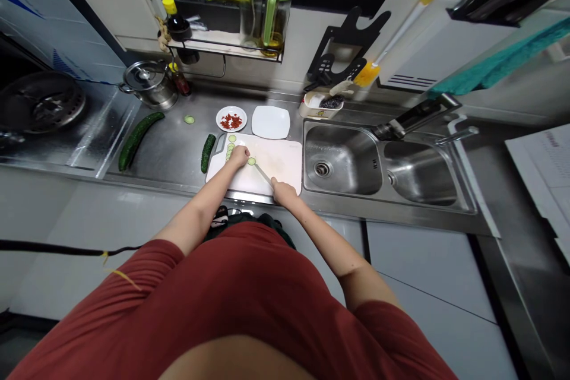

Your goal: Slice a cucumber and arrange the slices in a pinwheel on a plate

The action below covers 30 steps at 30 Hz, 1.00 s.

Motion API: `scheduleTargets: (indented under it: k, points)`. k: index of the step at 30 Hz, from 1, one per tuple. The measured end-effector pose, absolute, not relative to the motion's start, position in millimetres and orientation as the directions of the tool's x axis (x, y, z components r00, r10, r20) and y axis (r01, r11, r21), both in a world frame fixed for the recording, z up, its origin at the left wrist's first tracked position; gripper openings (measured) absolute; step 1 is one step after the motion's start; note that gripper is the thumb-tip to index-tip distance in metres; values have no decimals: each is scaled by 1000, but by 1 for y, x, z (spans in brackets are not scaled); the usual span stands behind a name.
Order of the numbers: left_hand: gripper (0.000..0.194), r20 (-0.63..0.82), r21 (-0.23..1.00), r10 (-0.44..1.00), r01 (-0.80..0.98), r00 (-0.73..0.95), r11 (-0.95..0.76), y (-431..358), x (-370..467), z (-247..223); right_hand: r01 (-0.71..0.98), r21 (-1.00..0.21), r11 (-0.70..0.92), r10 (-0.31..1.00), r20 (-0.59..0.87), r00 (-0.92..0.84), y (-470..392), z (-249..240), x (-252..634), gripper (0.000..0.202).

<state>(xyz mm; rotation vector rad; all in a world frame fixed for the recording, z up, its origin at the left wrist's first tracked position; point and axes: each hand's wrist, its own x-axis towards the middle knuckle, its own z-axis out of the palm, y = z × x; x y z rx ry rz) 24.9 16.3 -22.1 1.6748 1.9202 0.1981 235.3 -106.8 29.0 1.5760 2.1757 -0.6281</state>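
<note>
- Right hand (285,191) closed round a knife (263,174), over the right part of a white cutting board (282,160); blade angled forward and left.
- Cucumber slice (252,161) at the knife's tip.
- Left hand (240,156) low over the board, fingers curled; whether it grips anything is unclear.
- Row of cucumber slices (230,148) beside the left hand, partly hidden by it.
- Shorter cucumber piece (207,153) just left of the board; long cucumber (139,139) farther left on the steel counter (173,151).
- Small pale-green piece (189,120) between them, farther back.
- Behind the board: round plate (218,119) of red bits (231,122), squarish white plate (271,122) to its right.
- Lidded pot (155,95) back left; double sink (345,157) to the right.
</note>
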Motion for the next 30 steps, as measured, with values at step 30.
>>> scheduleTargets:
  k: [30]
  points:
    - [30, -131, 458, 991, 888, 32, 32, -28, 35, -18, 938, -294, -183, 925, -376, 62, -73, 26, 231, 36]
